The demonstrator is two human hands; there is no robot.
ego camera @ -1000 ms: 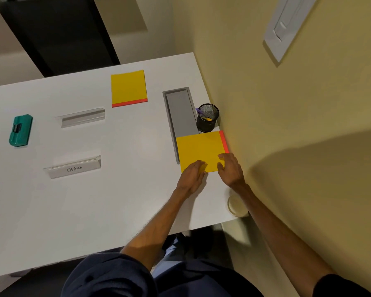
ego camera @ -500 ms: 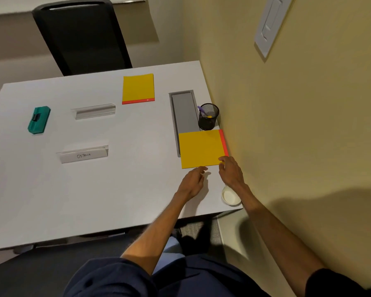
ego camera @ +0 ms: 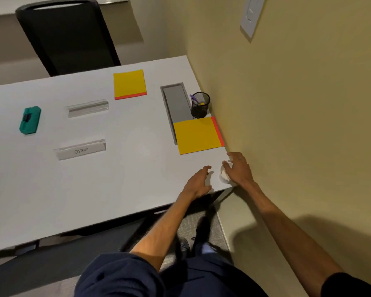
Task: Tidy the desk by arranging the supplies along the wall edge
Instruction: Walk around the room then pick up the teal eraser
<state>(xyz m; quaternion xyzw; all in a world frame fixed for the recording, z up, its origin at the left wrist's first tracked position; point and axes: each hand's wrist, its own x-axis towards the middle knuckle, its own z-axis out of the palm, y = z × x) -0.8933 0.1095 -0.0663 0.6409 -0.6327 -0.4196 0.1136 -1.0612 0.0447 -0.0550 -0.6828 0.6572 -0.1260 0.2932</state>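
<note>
**White table in a corner, both hands at its near edge**

A white table (ego camera: 73, 189) stands with its right side against a yellow wall (ego camera: 287, 125). A black chair (ego camera: 73, 39) faces it from the far side, and a white switch plate (ego camera: 252, 16) is fixed to the wall. A grey slot (ego camera: 176, 101) is sunk into the top near the wall.

There are two yellow pads. The near pad (ego camera: 197, 135) lies with its red strip along the wall and covers the slot's near end. The far pad (ego camera: 129, 83) lies well apart from it, out in the open. There are two nameplates, one blank (ego camera: 87, 107) and one lettered (ego camera: 80, 150), both mid-table. One teal block (ego camera: 30, 120) sits far to the left. One mesh pot (ego camera: 200, 105) with pens stands at the wall, just beyond the near pad. One small white cup (ego camera: 224, 173) sits at the near corner.

The right hand (ego camera: 238, 168) lies over the cup with its fingers spread and loose; I cannot tell whether they touch it. The left hand (ego camera: 198, 182) is beside it at the table's edge, its fingers loosely curved and holding nothing.
</note>
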